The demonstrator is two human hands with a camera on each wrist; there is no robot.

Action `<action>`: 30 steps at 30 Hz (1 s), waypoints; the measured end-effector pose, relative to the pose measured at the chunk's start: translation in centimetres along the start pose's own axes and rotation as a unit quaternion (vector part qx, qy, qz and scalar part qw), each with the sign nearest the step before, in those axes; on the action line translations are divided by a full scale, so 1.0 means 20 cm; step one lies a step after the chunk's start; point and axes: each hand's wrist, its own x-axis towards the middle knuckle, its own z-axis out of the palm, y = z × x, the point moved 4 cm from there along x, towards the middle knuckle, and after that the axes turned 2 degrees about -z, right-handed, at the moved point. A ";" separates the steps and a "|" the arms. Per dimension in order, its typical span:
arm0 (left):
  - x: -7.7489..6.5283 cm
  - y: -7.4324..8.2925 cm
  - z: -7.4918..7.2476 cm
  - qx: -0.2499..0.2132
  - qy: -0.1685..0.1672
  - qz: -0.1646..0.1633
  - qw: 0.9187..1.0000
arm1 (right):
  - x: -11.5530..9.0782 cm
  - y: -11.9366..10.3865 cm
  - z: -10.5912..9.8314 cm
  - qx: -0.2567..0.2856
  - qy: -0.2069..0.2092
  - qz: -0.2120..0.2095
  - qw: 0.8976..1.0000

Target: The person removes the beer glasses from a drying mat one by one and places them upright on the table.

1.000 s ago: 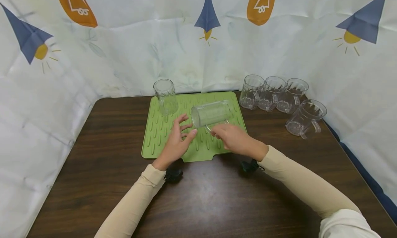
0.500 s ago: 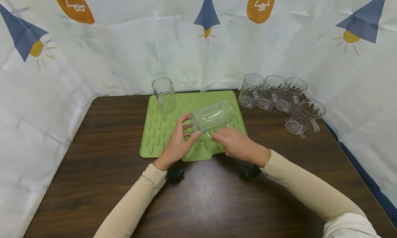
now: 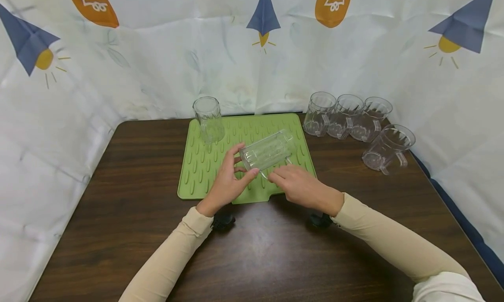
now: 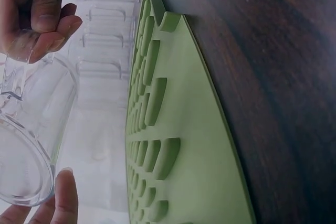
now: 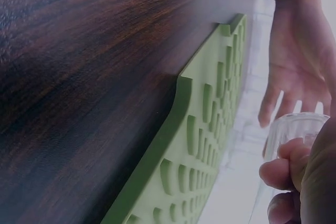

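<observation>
A clear glass mug (image 3: 268, 150) lies tilted on its side in the air over the green drying mat (image 3: 197, 184). My right hand (image 3: 301, 184) grips its handle with curled fingers; the left wrist view shows thumb and fingers of the right hand (image 4: 46, 19) pinching that handle. My left hand (image 3: 226, 177) is spread at the mug's left end, thumb near the lower edge, index finger near the upper. In the right wrist view, the left hand (image 5: 299, 72) has its fingers fairly straight alongside the glass.
Another clear glass (image 3: 211, 122) stands on the mat's back left corner. Several clear mugs (image 3: 320, 114) stand in a row at the back right, with one more mug (image 3: 387, 149) in front of them. The dark wooden table (image 3: 267, 254) meets a patterned white curtain (image 3: 165, 65).
The mug has tilted further, its left end lower and closer to my left hand. That hand has come up around this end, while the right keeps its grip on the handle.
</observation>
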 end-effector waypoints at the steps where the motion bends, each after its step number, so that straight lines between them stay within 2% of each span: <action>1: 0.00 0.00 0.00 0.001 0.001 0.001 1.000 | 0.00 0.00 0.00 -0.005 0.000 -0.001 1.000; 11: -0.01 0.02 0.00 0.008 0.012 0.010 1.000 | -0.01 -0.03 0.00 -0.050 0.011 -0.020 0.998; 21: 0.00 0.02 0.01 0.003 0.030 0.028 0.999 | -0.01 -0.02 0.00 -0.055 -0.008 -0.013 0.998; 30: -0.01 0.03 0.02 -0.009 0.047 0.044 0.998 | -0.02 -0.02 0.00 -0.049 0.005 -0.015 0.999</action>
